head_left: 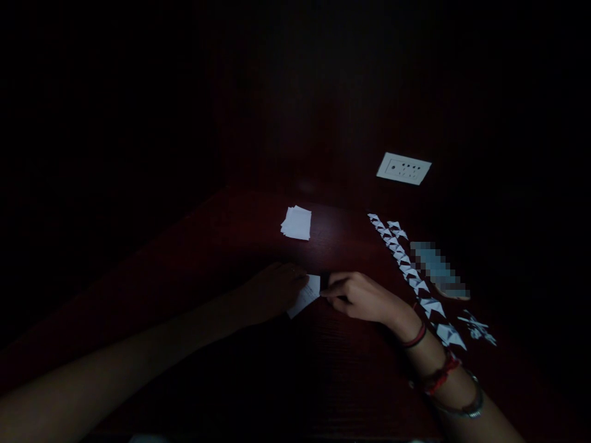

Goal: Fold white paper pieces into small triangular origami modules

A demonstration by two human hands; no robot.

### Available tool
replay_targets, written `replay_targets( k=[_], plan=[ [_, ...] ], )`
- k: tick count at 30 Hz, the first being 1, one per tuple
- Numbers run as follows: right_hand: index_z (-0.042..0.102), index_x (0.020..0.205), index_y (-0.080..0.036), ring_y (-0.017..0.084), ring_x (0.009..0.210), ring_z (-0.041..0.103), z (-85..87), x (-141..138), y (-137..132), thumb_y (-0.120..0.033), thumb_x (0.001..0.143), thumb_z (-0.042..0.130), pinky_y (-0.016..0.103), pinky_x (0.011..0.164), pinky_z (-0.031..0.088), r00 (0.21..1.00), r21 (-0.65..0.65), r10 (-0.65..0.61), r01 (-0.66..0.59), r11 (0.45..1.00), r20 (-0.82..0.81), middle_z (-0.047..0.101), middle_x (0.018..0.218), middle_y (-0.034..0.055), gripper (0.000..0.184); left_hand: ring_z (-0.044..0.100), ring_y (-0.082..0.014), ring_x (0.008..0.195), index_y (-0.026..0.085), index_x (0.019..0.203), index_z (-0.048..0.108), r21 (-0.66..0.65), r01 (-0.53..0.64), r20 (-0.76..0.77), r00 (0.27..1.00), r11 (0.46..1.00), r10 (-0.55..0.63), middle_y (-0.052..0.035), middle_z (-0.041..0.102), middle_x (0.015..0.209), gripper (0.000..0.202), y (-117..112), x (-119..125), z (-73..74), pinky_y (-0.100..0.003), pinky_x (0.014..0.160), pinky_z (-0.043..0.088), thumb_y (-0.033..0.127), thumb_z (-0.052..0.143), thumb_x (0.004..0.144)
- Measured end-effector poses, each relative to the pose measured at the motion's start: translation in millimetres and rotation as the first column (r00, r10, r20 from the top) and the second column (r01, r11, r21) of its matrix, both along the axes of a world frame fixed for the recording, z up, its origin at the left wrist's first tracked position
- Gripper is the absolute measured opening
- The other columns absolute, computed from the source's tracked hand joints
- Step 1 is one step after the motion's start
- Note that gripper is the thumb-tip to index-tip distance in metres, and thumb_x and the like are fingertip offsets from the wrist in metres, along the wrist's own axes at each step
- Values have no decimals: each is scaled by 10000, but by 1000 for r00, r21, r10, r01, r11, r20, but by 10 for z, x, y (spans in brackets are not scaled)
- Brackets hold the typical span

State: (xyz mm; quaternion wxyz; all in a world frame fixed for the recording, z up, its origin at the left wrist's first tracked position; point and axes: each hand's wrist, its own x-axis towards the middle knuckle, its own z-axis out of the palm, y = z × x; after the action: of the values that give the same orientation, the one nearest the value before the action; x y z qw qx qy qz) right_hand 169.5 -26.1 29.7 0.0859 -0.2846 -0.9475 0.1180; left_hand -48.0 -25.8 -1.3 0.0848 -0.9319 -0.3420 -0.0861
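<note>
A small white piece of paper [308, 296] with faint marks on it lies between my two hands on the dark red table. Its upper left part is covered by my left hand [279, 289], whose fingers curl over the sheet in deep shadow. At the paper's right edge, my right hand [355, 295] pinches with thumb and forefinger, the other fingers bent in. Beyond the hands sits a loose stack of white paper [298, 223], its edges uneven. To the right runs a long row of folded white paper pieces [401, 255], overlapping one another.
A second short line of folded pieces [397, 229] lies beside the row's far end. Right of it is a blurred-out flat oblong object [438, 271], with small white scraps [478, 327] nearer me. A white socket plate [404, 168] is on the back panel. The surroundings are very dark.
</note>
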Motion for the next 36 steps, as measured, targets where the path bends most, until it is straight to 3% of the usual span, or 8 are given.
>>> replay_targets(
  k=[4, 9, 13, 17, 24, 36],
  plan=[
    [645, 904, -174, 105, 723, 536, 17, 21, 16, -118, 782, 451, 208, 674, 416, 998, -70, 55, -57, 996, -28, 583, 831, 23, 236, 482, -222, 1009, 147, 1083, 495, 17, 17, 50, 999, 1000, -18, -80, 539, 1117, 270, 2, -14, -29, -357, 839, 339, 165, 401, 830],
    [601, 1029, -163, 116, 742, 525, -69, 90, 103, -113, 803, 422, 229, 697, 410, 986, 30, -117, 121, 992, -115, 575, 858, 39, 293, 407, -216, 1107, 160, 1176, 435, 19, 123, 71, 990, 992, -124, -60, 485, 1206, 333, 65, -97, -91, -357, 905, 303, 166, 393, 845],
    [565, 1097, -187, 122, 751, 513, -150, 120, 152, -126, 805, 434, 235, 700, 403, 989, 58, -128, 133, 989, -80, 553, 843, 37, 325, 306, -224, 1195, 235, 1221, 397, 32, 227, 57, 972, 973, -229, -36, 393, 1297, 427, 133, -131, -131, -371, 951, 254, 133, 459, 811],
    [551, 1115, -235, 115, 736, 503, -178, 93, 147, -142, 810, 438, 226, 675, 394, 997, 46, -67, 69, 997, -41, 530, 844, 29, 338, 349, -218, 1156, 249, 1222, 396, -2, 247, 59, 967, 969, -247, -30, 454, 1244, 437, 135, -115, -100, -362, 940, 266, 126, 471, 809],
    [526, 1146, -249, 113, 723, 499, -180, 62, 139, -136, 812, 434, 226, 662, 378, 998, 40, -54, 55, 998, -34, 521, 834, 25, 365, 343, -204, 1164, 245, 1254, 354, -29, 247, 63, 967, 969, -245, -16, 436, 1266, 462, 140, -125, -99, -339, 937, 271, 117, 444, 820],
    [583, 1080, -244, 107, 691, 509, -26, 136, 93, -76, 782, 433, 220, 611, 365, 995, 75, 9, -16, 997, 96, 564, 808, 23, 374, 367, -179, 1145, 242, 1222, 402, -69, 218, 44, 976, 974, -215, 3, 465, 1241, 421, 79, -123, 63, -306, 933, 268, 126, 445, 820]
  ],
)
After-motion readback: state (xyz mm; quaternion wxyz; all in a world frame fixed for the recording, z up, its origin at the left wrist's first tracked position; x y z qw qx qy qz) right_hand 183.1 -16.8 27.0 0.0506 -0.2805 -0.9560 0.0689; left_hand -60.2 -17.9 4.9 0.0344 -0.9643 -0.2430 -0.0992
